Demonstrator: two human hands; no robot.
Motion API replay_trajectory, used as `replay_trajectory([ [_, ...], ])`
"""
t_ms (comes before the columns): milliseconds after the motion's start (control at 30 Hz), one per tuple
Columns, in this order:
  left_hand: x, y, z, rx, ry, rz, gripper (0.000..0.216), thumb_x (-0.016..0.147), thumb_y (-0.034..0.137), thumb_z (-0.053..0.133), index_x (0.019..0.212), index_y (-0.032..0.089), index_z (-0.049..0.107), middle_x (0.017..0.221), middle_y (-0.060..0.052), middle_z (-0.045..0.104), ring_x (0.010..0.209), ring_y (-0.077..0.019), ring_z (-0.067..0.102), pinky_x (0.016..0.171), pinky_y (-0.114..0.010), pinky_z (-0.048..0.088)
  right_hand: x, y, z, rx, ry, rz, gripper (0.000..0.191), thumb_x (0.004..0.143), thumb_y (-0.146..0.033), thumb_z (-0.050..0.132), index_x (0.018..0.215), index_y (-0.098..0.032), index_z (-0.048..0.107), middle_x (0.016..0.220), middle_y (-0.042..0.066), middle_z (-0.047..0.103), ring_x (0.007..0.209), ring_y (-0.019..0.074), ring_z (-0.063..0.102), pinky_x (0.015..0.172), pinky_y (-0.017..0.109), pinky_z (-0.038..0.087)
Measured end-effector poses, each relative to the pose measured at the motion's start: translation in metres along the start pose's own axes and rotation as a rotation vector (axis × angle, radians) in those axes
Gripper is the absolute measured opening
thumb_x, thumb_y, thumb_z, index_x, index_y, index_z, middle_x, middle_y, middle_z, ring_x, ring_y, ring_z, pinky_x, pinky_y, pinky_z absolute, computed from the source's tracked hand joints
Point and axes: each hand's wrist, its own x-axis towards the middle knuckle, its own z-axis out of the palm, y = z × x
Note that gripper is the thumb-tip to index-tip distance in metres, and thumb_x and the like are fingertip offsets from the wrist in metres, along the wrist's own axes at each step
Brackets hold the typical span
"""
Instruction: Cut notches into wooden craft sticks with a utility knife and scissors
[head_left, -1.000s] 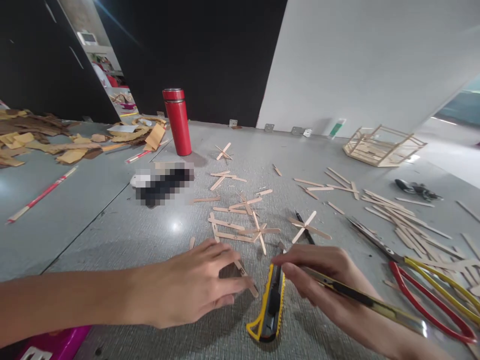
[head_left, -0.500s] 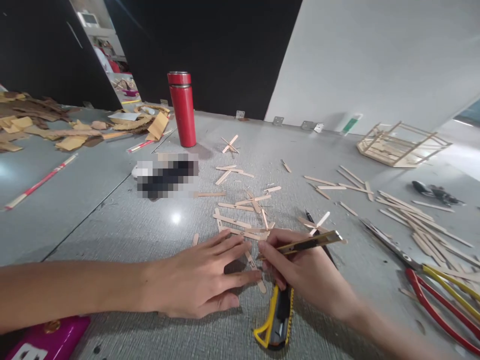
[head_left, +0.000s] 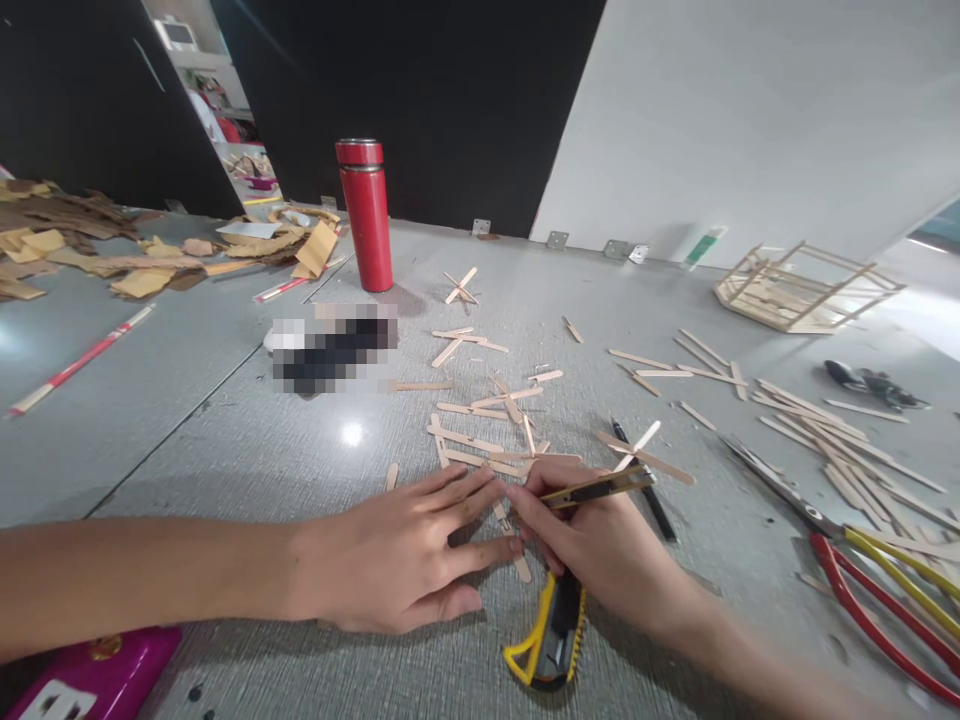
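My left hand [head_left: 405, 550] lies flat with its fingers spread, its fingertips resting on a small wooden craft stick [head_left: 517, 565]. The stick has a dark cut or mark near its middle. Held like a pen, a slim gold-coloured craft knife [head_left: 600, 488] is in my right hand [head_left: 600, 540]. Its back end points up to the right, and its tip is hidden by my fingers at the stick. Just below my right hand lies a yellow and black box cutter [head_left: 551, 640]. A black pen [head_left: 649, 490] rests beyond my right wrist, near crossed sticks [head_left: 637, 447].
More craft sticks [head_left: 469, 440] lie ahead. Right are a stick pile [head_left: 847, 430], red-and-yellow-handled scissors [head_left: 814, 515] and a wooden frame [head_left: 810, 290]. A red flask [head_left: 365, 220] stands at the back. Cardboard scraps [head_left: 142, 260] lie left; a purple case [head_left: 97, 675] is at lower left.
My right hand and the craft knife have shifted slightly left, and the knife's back end has dropped back from over the pen. My left hand is nearly still.
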Motion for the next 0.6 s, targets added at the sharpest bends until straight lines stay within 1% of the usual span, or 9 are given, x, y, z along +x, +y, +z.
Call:
replay_trajectory([
  [100, 0.001, 0.001, 0.0, 0.012, -0.008, 0.0, 0.051, 0.108, 0.038, 0.052, 0.153, 0.014, 0.051, 0.157, -0.025, 0.051, 0.152, -0.039, 0.04, 0.125, -0.053, 0.036, 0.003, 0.0, -0.001, 0.025, -0.012, -0.005, 0.04, 0.102, -0.04, 0.056, 0.066, -0.023, 0.053, 0.049, -0.005, 0.051, 0.046, 0.0107, 0.048, 0.049, 0.025, 0.042],
  [200, 0.002, 0.002, -0.001, 0.016, -0.015, 0.004, 0.05, 0.108, 0.036, 0.05, 0.152, 0.013, 0.052, 0.157, -0.025, 0.051, 0.152, -0.0384, 0.041, 0.126, -0.052, 0.036, 0.006, 0.0, -0.005, 0.099, -0.118, -0.016, 0.035, 0.1, -0.036, 0.061, 0.068, -0.022, 0.055, 0.053, -0.006, 0.054, 0.048, 0.0095, 0.048, 0.049, 0.023, 0.041],
  [267, 0.002, 0.002, -0.001, 0.023, -0.009, 0.009, 0.048, 0.108, 0.033, 0.05, 0.151, 0.012, 0.053, 0.157, -0.024, 0.051, 0.153, -0.0369, 0.041, 0.126, -0.051, 0.036, 0.009, 0.0, -0.007, 0.151, -0.18, 0.006, 0.032, 0.098, -0.033, 0.063, 0.07, -0.022, 0.054, 0.053, -0.006, 0.056, 0.047, 0.0093, 0.051, 0.048, 0.022, 0.042],
  [367, 0.002, 0.002, -0.001, 0.041, -0.004, 0.01, 0.048, 0.107, 0.03, 0.05, 0.152, 0.013, 0.052, 0.156, -0.023, 0.053, 0.151, -0.0362, 0.043, 0.126, -0.05, 0.036, 0.011, -0.002, -0.006, 0.172, -0.186, 0.046, 0.034, 0.1, -0.034, 0.06, 0.069, -0.023, 0.05, 0.047, -0.007, 0.053, 0.041, 0.0098, 0.052, 0.043, 0.022, 0.043],
  [467, 0.002, 0.003, 0.0, 0.058, -0.024, 0.003, 0.049, 0.107, 0.029, 0.049, 0.154, 0.013, 0.051, 0.156, -0.025, 0.052, 0.151, -0.0369, 0.043, 0.126, -0.05, 0.036, 0.011, -0.005, -0.006, 0.171, -0.179, 0.034, 0.036, 0.099, -0.034, 0.061, 0.067, -0.024, 0.048, 0.047, -0.008, 0.05, 0.04, 0.0087, 0.048, 0.041, 0.022, 0.04],
  [600, 0.003, 0.003, -0.001, 0.072, -0.046, 0.005, 0.048, 0.109, 0.03, 0.047, 0.153, 0.012, 0.052, 0.159, -0.025, 0.048, 0.153, -0.0362, 0.04, 0.127, -0.048, 0.034, 0.012, -0.006, -0.011, 0.19, -0.241, -0.001, 0.028, 0.096, -0.029, 0.063, 0.07, -0.022, 0.054, 0.053, -0.008, 0.048, 0.047, 0.0087, 0.044, 0.045, 0.023, 0.035],
])
